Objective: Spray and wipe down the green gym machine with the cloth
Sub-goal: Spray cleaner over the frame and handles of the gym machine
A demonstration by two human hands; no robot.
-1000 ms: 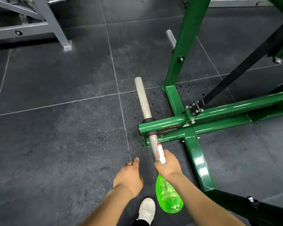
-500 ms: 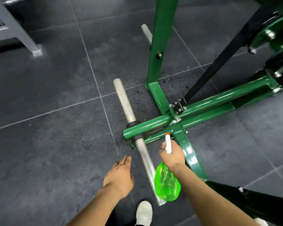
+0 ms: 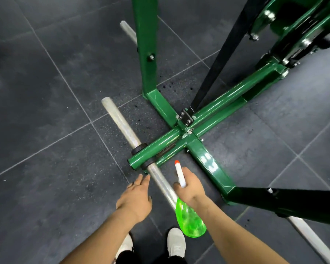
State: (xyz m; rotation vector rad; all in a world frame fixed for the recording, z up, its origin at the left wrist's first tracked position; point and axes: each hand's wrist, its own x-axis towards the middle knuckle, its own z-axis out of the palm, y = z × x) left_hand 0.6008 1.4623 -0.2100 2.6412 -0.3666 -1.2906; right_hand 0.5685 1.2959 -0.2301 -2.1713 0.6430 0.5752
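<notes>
Only 1 view was given, from a camera worn on the person's head, which looked forward and steeply down at the floor (image 3: 46,130). It sat close above the left hand (image 3: 136,197) and right hand (image 3: 191,187), whose forearms entered from the bottom edge, with both white shoes (image 3: 176,242) showing directly beneath. The wide-angle lens bent the floor seams toward the edges. The base of the green gym machine (image 3: 208,155) filled the centre and right, near the hands, while its upright and upper parts ran out of frame at the top. No second view shared the scene.
</notes>
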